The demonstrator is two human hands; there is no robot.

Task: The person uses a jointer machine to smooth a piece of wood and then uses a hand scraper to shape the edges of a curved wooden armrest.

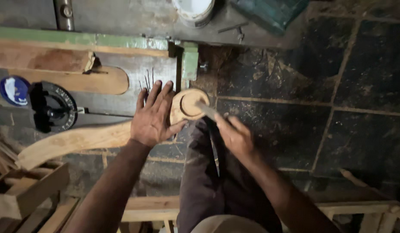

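Two hands working: left hand [153,117] flat, fingers spread on long curved pale wooden piece [79,140]; right hand [235,134] fingers closed around flat tool [206,110] at two o'clock.

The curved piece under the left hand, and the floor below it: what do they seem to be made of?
The curved piece looks like bare, unfinished wood: pale tan, matte, with faint grain lines and a carved round end. The left hand lies flat on it; the right hand holds a thin tool, material unclear. The floor appears to be dark stone or concrete tiles, with pale joints and dust.
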